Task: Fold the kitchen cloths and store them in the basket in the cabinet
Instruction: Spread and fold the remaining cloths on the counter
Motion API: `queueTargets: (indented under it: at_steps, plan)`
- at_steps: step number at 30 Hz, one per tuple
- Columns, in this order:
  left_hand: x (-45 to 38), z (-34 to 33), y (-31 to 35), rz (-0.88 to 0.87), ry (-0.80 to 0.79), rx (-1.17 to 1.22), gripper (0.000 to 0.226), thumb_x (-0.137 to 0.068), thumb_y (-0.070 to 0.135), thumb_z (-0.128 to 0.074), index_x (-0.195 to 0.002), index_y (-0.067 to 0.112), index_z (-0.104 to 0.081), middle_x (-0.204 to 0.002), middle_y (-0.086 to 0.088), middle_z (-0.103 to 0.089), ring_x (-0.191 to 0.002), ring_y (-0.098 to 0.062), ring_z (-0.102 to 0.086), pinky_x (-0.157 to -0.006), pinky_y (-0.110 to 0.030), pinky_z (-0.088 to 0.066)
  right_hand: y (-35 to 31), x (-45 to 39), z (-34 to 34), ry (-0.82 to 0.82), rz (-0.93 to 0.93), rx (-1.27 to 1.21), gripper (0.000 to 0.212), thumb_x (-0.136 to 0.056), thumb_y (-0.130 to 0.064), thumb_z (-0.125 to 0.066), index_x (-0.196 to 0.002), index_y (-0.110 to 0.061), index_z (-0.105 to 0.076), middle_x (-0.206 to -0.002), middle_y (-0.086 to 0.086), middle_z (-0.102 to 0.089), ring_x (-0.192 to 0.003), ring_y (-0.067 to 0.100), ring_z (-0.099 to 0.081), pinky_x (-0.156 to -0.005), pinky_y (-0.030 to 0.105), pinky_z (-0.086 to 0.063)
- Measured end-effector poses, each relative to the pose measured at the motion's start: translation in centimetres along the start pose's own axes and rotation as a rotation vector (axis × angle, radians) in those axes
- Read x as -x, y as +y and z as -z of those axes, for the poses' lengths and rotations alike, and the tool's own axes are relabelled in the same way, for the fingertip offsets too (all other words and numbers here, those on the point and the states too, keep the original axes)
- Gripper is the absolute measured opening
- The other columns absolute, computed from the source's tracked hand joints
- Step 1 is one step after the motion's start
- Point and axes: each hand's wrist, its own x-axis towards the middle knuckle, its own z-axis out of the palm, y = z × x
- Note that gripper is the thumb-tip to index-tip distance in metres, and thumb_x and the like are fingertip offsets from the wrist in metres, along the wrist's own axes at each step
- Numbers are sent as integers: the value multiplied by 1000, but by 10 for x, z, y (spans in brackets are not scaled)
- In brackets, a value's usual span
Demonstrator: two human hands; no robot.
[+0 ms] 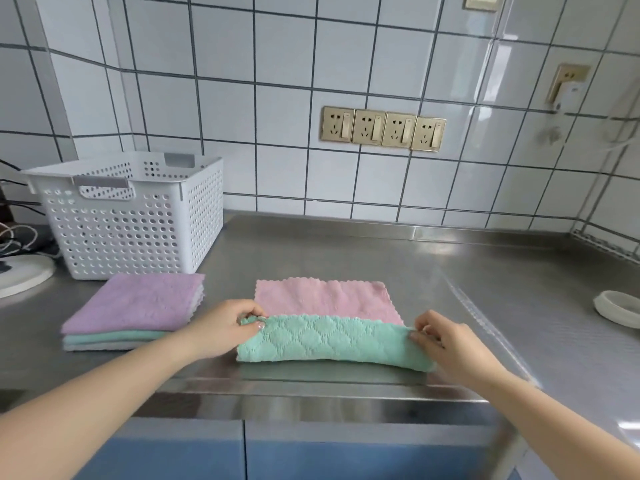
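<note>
Near the front edge of the steel worktop (346,251), the left hand (221,329) and right hand (446,344) each pinch, in a closed grip, one upper corner of the green-and-pink quilted microfibre cloth (332,337), its green half doubled over the pink. A stack of folded cloths, lilac on top (135,306), lies toward the left, just in front of the white perforated plastic basket (138,216) near the back-left corner

Cloths and basket on the desk

A two-sided cloth (329,323), pink on one face and green quilted on the other, lies flat with its near edge folded over and lifted. To its left sits a neat stack (133,311) of folded cloths, purple on top, then green, then grey. Just behind the stack stands a white perforated basket (138,216), upright.
</note>
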Motion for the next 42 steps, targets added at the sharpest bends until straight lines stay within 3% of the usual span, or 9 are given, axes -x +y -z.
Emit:
queueTargets:
  at_steps: [4, 11, 14, 18, 21, 26, 33, 37, 42]
  plan:
    - [3, 1, 0, 64, -36, 131, 6, -86, 20, -65, -89, 24, -68, -103, -16, -67, -90, -17, -58, -83, -25, -38, 1, -2, 8, 14, -29, -111, 17, -84, -32, -68, -73, -32, -55, -50, -16, -55, -47, 0, -44, -53, 14, -37]
    - [-28, 3, 9, 50, 91, 132, 16, -88, 11, -62, -93, 26, -63, -103, 3, -67, -75, -8, -56, -59, -5, -38, 6, -44, 5, 62, -101, -97, 8, -84, -35, -67, -80, -30, -63, -76, -10, -65, -71, 8, -57, -59, 19, -40]
    - [-49, 1, 7, 67, 133, 69, 16, -89, 12, -62, -104, 16, -64, -95, 6, -63, -91, -24, -62, -55, -2, -33, 10, -66, 0, 60, -133, -83, 4, -85, -33, -66, -84, -29, -64, -82, -10, -66, -81, 11, -59, -67, 23, -41]
    - [-71, -1, 2, 91, 129, -26, 20, -89, 16, -62, -109, 16, -63, -103, 2, -62, -93, -19, -57, -60, -15, -33, 14, -91, -6, -11, -158, -81, 4, -85, -33, -66, -87, -30, -64, -87, -11, -65, -85, 8, -58, -72, 21, -39]
    - [-84, -3, -7, 111, 112, -86, 23, -89, 19, -62, -112, 16, -61, -110, -1, -62, -92, -11, -52, -70, -20, -33, 20, -106, -10, -44, -178, -66, 4, -84, -32, -67, -85, -31, -63, -86, -12, -65, -85, 8, -59, -67, 19, -38]
    - [-97, -8, -20, 127, 97, -133, 21, -88, 23, -63, -109, 20, -61, -98, 4, -57, -79, -9, -47, -65, -23, -33, 27, -120, -15, -93, -209, -63, 7, -83, -32, -69, -80, -33, -62, -84, -12, -66, -80, 7, -60, -58, 12, -40]
    - [-108, -12, -28, 163, 58, -209, 24, -87, 26, -63, -111, 24, -59, -106, 4, -58, -85, -12, -51, -73, -26, -39, 35, -127, -24, -79, -238, -18, 5, -86, -34, -64, -82, -31, -63, -86, -7, -68, -70, 8, -62, -47, 11, -38]
    - [-107, -3, -17, 140, 79, -354, 37, -89, 28, -60, -124, 17, -55, -123, -5, -56, -111, -22, -53, -96, -31, -41, 21, -128, -11, 20, -261, 211, 26, -92, -42, -51, -107, -24, -64, -108, 1, -63, -91, 21, -62, -74, 30, -49]
    - [-92, -24, 30, -64, 80, -366, 34, -96, 21, -44, -128, 15, -56, -133, -4, -53, -125, -24, -47, -104, -32, -35, -38, -110, -30, 71, -1, 206, 33, -96, -32, -45, -124, -24, -59, -137, 0, -50, -118, 23, -52, -97, 34, -40]
